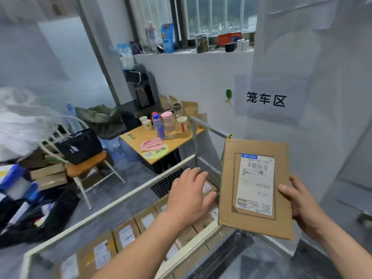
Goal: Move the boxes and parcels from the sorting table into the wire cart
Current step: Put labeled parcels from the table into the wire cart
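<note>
Under and ahead of my left hand (188, 195) is the cart (112, 206), its wire wall running from near-left to far-right, with boxes (124, 236) already lying flat along the bottom in a row. That hand is spread, fingers straight, palm down over the far end of the cart. It holds nothing, and I cannot tell whether it touches the box just below it.

To its right, my right hand (302, 206) grips a flat parcel (255, 188) by its right edge, thumb on the labelled face, fingers behind. The parcel stands nearly upright, long axis running up and down, label toward me, just right of the cart's near corner and above its rim.

So the open space lies left and down from the parcel. I judge the next move is to tip it flat and lower it leftward over the rim, the left hand being nearer to guide it.
</note>
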